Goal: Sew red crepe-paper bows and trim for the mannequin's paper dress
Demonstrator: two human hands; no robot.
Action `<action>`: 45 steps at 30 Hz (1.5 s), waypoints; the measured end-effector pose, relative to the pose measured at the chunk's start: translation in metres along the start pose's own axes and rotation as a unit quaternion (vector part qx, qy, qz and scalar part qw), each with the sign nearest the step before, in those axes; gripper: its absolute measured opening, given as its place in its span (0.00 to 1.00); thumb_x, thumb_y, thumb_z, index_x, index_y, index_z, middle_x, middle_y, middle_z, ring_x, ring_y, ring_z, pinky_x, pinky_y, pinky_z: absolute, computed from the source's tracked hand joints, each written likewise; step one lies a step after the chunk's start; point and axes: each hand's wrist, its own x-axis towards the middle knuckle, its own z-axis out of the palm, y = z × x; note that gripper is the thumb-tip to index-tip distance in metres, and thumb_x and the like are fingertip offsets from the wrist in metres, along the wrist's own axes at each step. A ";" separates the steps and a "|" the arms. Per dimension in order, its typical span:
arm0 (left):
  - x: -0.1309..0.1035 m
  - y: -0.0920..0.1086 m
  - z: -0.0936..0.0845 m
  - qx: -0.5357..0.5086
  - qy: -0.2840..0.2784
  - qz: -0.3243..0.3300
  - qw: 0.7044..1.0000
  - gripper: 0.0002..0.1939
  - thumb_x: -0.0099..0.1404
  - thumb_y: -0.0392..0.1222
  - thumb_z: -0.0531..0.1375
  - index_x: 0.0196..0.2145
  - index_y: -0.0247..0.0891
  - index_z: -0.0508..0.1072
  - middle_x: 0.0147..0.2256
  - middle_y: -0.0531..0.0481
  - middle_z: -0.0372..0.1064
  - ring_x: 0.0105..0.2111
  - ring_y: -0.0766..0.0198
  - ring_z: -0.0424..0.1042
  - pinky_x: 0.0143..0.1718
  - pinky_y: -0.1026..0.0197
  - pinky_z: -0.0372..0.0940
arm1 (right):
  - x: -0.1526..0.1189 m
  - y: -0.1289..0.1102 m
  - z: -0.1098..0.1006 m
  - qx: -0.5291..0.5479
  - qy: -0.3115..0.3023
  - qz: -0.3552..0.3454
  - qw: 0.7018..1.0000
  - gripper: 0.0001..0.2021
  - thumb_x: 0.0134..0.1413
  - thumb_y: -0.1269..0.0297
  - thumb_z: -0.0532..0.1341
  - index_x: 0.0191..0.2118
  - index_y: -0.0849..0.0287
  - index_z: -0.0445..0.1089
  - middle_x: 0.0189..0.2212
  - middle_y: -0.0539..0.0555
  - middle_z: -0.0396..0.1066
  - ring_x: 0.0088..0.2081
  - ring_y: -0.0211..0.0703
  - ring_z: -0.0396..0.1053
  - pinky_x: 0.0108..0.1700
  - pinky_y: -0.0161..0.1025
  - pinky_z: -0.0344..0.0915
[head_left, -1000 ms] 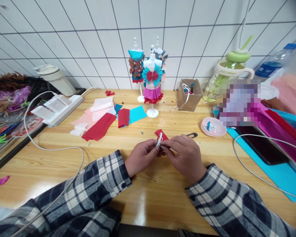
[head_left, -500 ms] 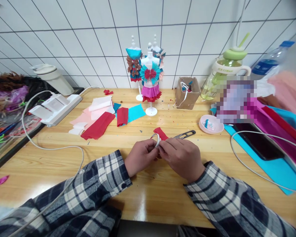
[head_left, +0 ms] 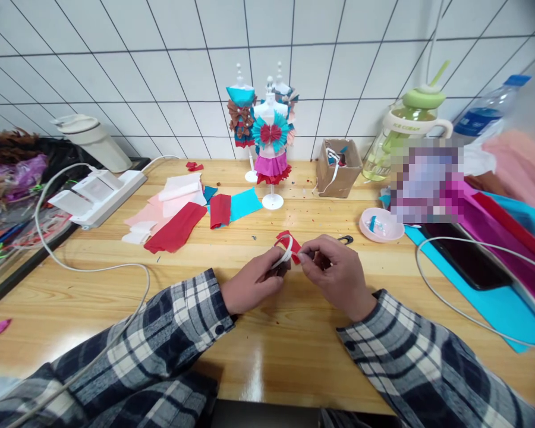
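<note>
The left hand (head_left: 249, 285) pinched a white ring of tape (head_left: 285, 252), and the right hand (head_left: 334, 270) pinched a small red paper piece (head_left: 291, 242) right beside it. Both hands were held close together, just above the wooden desk (head_left: 267, 351). A metal clip (head_left: 345, 239) lay just behind the right hand. Farther back were a pink dish (head_left: 380, 224), red and blue paper scraps (head_left: 196, 211), and little dress dolls (head_left: 270, 148).
</note>
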 end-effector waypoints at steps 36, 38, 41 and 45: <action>0.004 -0.002 -0.022 0.471 0.044 0.013 0.881 0.20 0.71 0.46 0.42 0.28 0.36 0.65 0.26 0.47 0.66 0.29 0.59 0.63 0.34 0.56 0.52 | 0.017 0.032 -0.027 0.053 -0.071 0.137 0.987 0.13 0.57 0.56 0.55 0.38 0.59 0.73 0.29 0.52 0.71 0.24 0.36 0.62 0.27 0.35 0.59; 0.004 -0.005 -0.024 0.434 0.038 0.004 0.900 0.20 0.72 0.46 0.41 0.28 0.37 0.64 0.26 0.48 0.65 0.29 0.60 0.63 0.34 0.57 0.53 | 0.019 0.045 -0.041 -0.086 -0.061 0.062 0.993 0.10 0.56 0.60 0.58 0.38 0.57 0.74 0.32 0.53 0.73 0.31 0.40 0.66 0.34 0.39 0.62; 0.004 -0.009 -0.025 0.388 0.033 0.000 0.921 0.20 0.72 0.47 0.41 0.27 0.37 0.62 0.26 0.50 0.64 0.28 0.62 0.61 0.35 0.58 0.53 | 0.017 0.066 -0.055 -0.235 -0.134 -0.044 0.962 0.14 0.51 0.69 0.60 0.45 0.56 0.73 0.41 0.55 0.73 0.43 0.48 0.66 0.45 0.45 0.60; 0.005 -0.013 -0.025 0.342 0.033 -0.004 0.939 0.20 0.72 0.47 0.41 0.26 0.38 0.61 0.25 0.52 0.62 0.27 0.63 0.60 0.35 0.59 0.53 | 0.014 0.082 -0.058 -0.336 -0.155 -0.049 0.928 0.07 0.49 0.70 0.61 0.36 0.58 0.72 0.34 0.56 0.72 0.40 0.50 0.65 0.42 0.45 0.59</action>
